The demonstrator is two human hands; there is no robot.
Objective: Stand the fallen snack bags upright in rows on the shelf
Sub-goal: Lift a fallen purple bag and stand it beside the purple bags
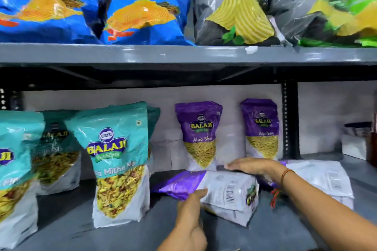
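A purple and white snack bag (222, 191) lies on its side on the grey lower shelf (67, 224), its back with the barcode facing up. My left hand (189, 218) grips its near edge with the thumb on top. My right hand (255, 167) rests flat across its far top edge. Another fallen bag (322, 177) lies flat, back up, to the right behind my right wrist. Two purple Aloo Sev bags (199, 134) (261, 128) stand upright against the back wall. Teal mix bags (118, 161) stand upright in rows at the left.
The upper shelf (183, 54) carries blue chip bags (144, 10) and grey-and-green Rumbles bags (232, 6). A black perforated upright post (288, 120) stands at the back right. A white box (355, 144) sits at the far right.
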